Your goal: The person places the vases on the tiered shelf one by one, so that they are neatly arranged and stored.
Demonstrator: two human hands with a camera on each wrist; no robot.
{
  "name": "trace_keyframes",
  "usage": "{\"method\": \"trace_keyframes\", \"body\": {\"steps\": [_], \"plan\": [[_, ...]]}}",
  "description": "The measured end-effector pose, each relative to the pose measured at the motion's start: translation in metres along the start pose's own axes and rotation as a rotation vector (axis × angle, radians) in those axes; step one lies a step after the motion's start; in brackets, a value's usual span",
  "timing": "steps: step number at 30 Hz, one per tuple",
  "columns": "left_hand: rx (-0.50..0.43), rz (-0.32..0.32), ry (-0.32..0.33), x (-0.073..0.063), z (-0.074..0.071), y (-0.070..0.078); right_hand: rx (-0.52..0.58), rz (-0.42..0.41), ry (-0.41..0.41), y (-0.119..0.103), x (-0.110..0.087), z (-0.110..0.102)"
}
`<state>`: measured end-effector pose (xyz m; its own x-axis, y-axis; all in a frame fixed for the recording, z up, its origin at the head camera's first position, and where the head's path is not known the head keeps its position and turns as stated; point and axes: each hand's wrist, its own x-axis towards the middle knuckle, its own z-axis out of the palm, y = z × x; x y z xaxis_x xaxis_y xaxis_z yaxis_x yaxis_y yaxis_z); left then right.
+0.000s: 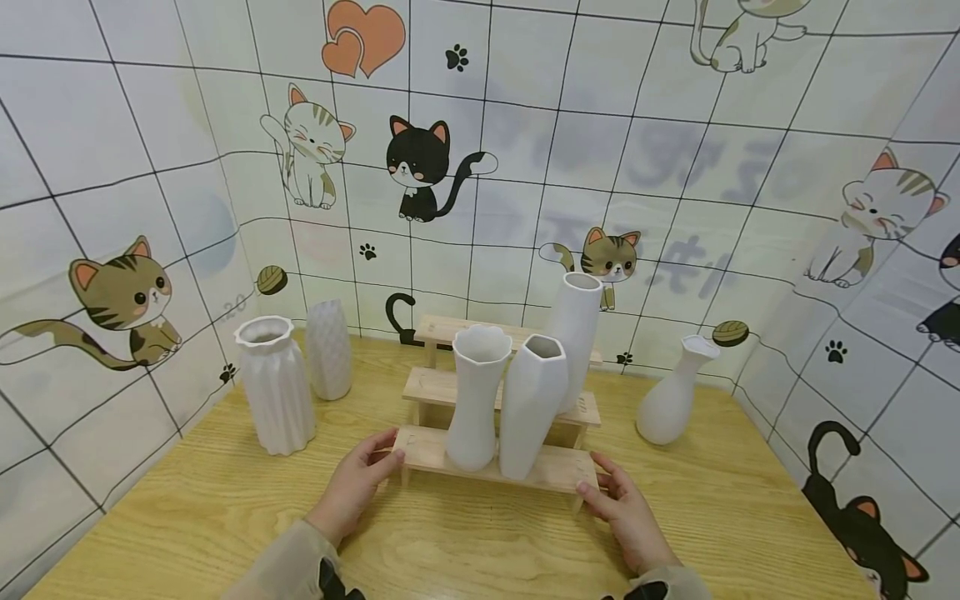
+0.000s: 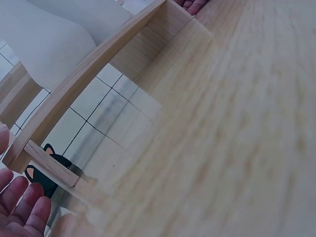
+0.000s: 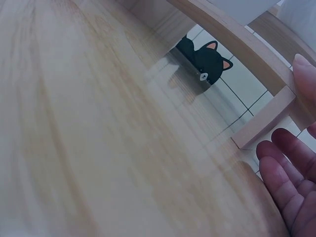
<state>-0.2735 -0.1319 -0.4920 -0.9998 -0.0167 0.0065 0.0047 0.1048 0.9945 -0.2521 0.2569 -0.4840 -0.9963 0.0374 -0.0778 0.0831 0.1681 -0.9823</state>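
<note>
We see wooden stand (image 1: pixel 420 444) on desk (image 1: pixel 465 550), between left grip (image 1: pixel 358 482) and right grip (image 1: pixel 626 515), each clamped thumb-to-finger on its own end of lowest step (image 1: pixel 564 468) (two white vases (image 1: pixel 474 408) upright there).

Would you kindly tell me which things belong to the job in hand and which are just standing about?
Likely the job's:
three-tier wooden stand, gripped by left hand and right hand
on it: scalloped-rim vase, faceted vase, tall cylindrical vase

Apparently standing about, off the stand:
fluted vase
textured vase
narrow-necked vase

Beige sleeves (image 1: pixel 288 565), black wrist gear (image 1: pixel 331 577)
</note>
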Motion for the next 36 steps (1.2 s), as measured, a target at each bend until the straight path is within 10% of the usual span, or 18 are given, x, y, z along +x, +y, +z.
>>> {"method": "trace_keyframes", "body": {"steps": [21,36], "plan": [[0.067,0.061,0.240,-0.002,-0.015,0.013,0.013,-0.011,0.011,0.000,0.000,0.001],[-0.041,0.243,0.733,-0.002,-0.037,0.017,0.011,-0.002,0.006,0.001,0.001,0.000]]}}
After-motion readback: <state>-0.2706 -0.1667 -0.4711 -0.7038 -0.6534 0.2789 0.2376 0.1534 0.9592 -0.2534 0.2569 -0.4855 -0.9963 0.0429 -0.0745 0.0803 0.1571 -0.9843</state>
